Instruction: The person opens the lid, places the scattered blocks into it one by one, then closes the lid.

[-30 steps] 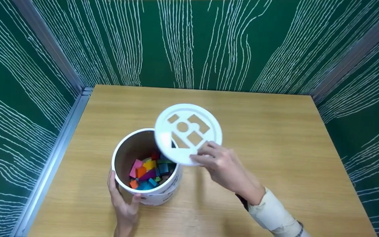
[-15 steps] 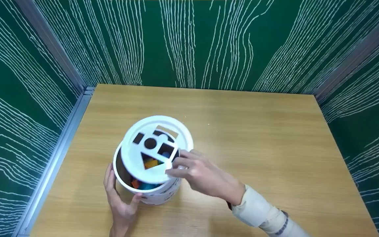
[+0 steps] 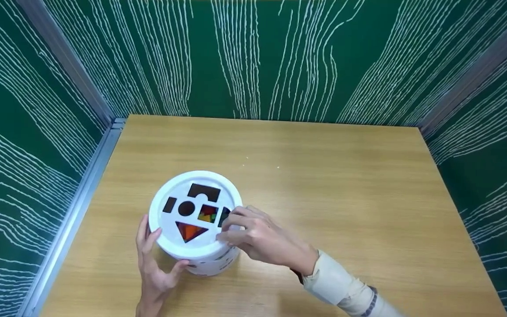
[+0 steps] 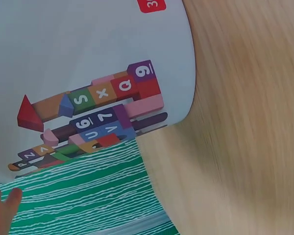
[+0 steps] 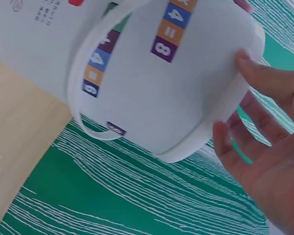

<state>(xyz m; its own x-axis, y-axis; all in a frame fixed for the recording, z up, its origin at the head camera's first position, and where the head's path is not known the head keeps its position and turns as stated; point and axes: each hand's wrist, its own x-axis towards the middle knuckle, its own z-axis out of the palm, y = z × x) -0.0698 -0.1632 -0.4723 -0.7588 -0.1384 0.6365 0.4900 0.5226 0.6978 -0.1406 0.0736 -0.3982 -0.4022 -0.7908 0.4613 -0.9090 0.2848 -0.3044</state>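
Observation:
A white lid (image 3: 194, 247) with cut-out shapes lies over the mouth of a white bucket (image 3: 209, 267). Coloured blocks (image 3: 187, 230) show through its triangular and square holes. My left hand (image 3: 154, 273) holds the bucket's left side, fingers at the rim and thumb at the front. With thumb and fingers, my right hand (image 3: 266, 242) grips the lid's right edge, hiding part of one hole. The right wrist view has the right thumb (image 5: 267, 76) at the lid's rim and a white strap handle (image 5: 74, 93) along the bucket. Printed blocks decorate the bucket wall (image 4: 103, 39) in the left wrist view.
The bucket stands on a wooden table (image 3: 346, 189), left of its middle. Green panels (image 3: 275, 57) with white wavy lines enclose the table at the back and both sides, with metal posts (image 3: 66, 57) at the corners. Small white specks (image 3: 278, 167) lie behind the bucket.
My right hand has brought the lid left and down from beside the bucket onto its mouth, turning it on the way. The left hand stays at the bucket, its fingers now higher by the rim.

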